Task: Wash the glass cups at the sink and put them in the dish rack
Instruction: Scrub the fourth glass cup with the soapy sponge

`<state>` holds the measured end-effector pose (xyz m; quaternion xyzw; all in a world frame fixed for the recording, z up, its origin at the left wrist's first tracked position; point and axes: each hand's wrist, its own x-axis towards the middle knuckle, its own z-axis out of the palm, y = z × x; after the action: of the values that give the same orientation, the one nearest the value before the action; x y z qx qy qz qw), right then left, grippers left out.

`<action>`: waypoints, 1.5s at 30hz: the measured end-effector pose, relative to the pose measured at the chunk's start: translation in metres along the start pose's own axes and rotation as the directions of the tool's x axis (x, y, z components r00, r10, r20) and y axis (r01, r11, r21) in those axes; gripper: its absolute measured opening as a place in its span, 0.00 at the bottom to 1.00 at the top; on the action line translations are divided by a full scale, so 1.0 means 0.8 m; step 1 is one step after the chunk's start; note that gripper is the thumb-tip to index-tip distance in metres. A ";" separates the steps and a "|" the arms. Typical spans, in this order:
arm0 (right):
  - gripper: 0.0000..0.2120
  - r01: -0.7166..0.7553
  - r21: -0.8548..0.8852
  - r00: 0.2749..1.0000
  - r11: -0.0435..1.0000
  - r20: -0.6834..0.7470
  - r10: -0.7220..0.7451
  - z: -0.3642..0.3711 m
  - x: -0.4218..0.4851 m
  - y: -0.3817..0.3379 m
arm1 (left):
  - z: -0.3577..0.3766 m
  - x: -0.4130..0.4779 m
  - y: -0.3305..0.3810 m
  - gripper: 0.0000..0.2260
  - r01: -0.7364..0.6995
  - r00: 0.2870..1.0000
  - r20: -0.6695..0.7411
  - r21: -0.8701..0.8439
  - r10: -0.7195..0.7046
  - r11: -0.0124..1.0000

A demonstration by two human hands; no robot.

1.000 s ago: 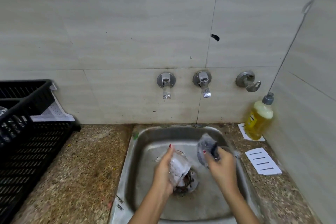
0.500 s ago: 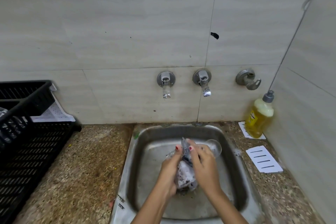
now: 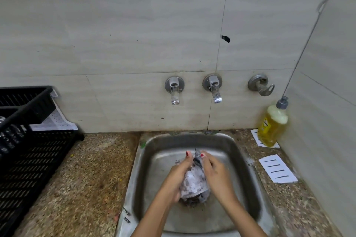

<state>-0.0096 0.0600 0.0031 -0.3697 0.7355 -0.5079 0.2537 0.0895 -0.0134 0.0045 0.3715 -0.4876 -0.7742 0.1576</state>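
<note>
A: Entry one, cup [image 3: 192, 181]?
B: Coated in suds. Held low over the middle of the sink [image 3: 243, 161], above the drain [image 3: 189, 203], between both hands. Which way the mouth faces: cannot tell under the foam.
A: Left hand [image 3: 176, 177]?
B: Fingers curled round the cup's left side, thumb lying up along it. Gripping.
A: Right hand [image 3: 216, 175]?
B: Closed on a grey scrubber [image 3: 198, 158] and pressing it to the cup's right side. A corner of it pokes up between the thumbs.
A: Step in hand?
B: Scrubbing, by my reading. Rinse and racking are not yet done.
A: Notes on doing it well?
B: Soapy glass likely slips, so the left hand should do the holding and the right only the rubbing. Turn the cup a little at a time so the scrubber meets the whole wall, then the rim and inside. Keep it low and off the steel sides, so any slip is a short drop.
A: Taps [image 3: 174, 90]?
B: Two on the far wall, no stream visible. One wants opening for the rinse, with the scrubber set down first.
A: Rack [image 3: 28, 159]?
B: Black, on the counter [image 3: 92, 169] to the left, well apart from the sink. Carry the cup firmly and set it mouth down.
A: Sundries?
B: Soap bottle [image 3: 271, 127], far right corner.
</note>
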 end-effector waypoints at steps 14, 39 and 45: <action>0.04 -0.068 0.239 0.913 0.969 -0.376 0.157 0.011 0.006 0.009 | 0.013 0.000 -0.001 0.20 0.291 0.948 -0.049 -0.275 -0.316 0.916; 0.07 0.162 0.309 0.985 0.937 -0.103 -0.136 -0.016 0.004 -0.007 | 0.030 0.002 0.001 0.14 -0.140 0.840 -0.541 -0.141 0.042 0.980; 0.15 0.560 -0.289 0.811 0.776 0.000 -0.585 -0.014 -0.006 0.003 | 0.033 0.001 0.017 0.16 -0.030 0.889 -0.455 0.045 0.048 0.999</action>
<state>-0.0155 0.0708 0.0052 -0.5843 0.6619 -0.4695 -0.0003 0.0680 -0.0033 0.0223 0.5358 -0.4586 -0.6530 0.2762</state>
